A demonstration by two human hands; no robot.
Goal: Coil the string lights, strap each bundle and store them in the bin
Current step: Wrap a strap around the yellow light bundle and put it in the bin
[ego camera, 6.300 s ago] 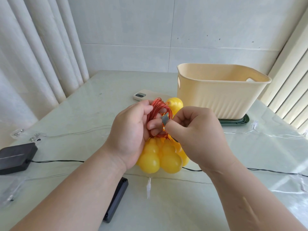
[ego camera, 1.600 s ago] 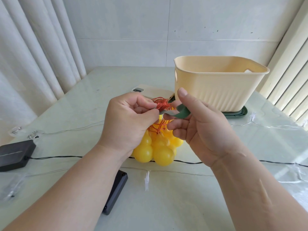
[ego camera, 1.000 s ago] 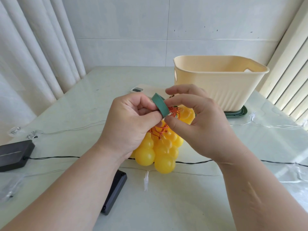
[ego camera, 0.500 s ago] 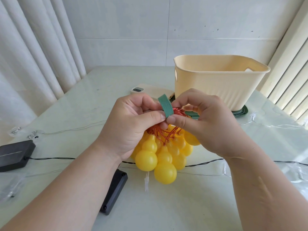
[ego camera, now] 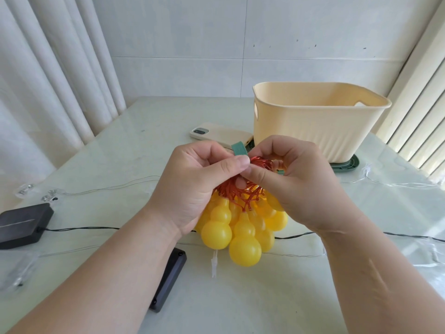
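Head view: the pale glossy table [ego camera: 115,169] fills the lower scene. At its far right stands the cream ribbed plastic bin [ego camera: 313,133] on a dark green lid [ego camera: 346,165]; what I can see of its inside holds no lights.

In front of the bin the two hands meet above the table, thumbs touching. The left hand [ego camera: 192,189] has its fingers curled round the top of the bundle. The right hand [ego camera: 301,186] pinches in from the other side.

Between them hangs the cluster of yellow gourd-shaped bulbs [ego camera: 240,235], clear of the table, on its coil of orange-red wire [ego camera: 243,196].

Two black battery boxes lie to the left, one near the edge [ego camera: 21,225] and one under the left forearm [ego camera: 168,280]. Thin clear and dark light strings [ego camera: 108,188] are strewn uncoiled across the table. A cream phone [ego camera: 221,136] lies just beside the bin.

Smallest is the green fabric strap [ego camera: 238,149]. Under two seconds ago the right hand held it loose beside the coil. Now it runs into the pinch at the coil's top and only its free end stands up between the fingertips.

The strap looks threaded but not yet closed. I judge this bundle to be mid-strapping, with binning and the other strings still to come.
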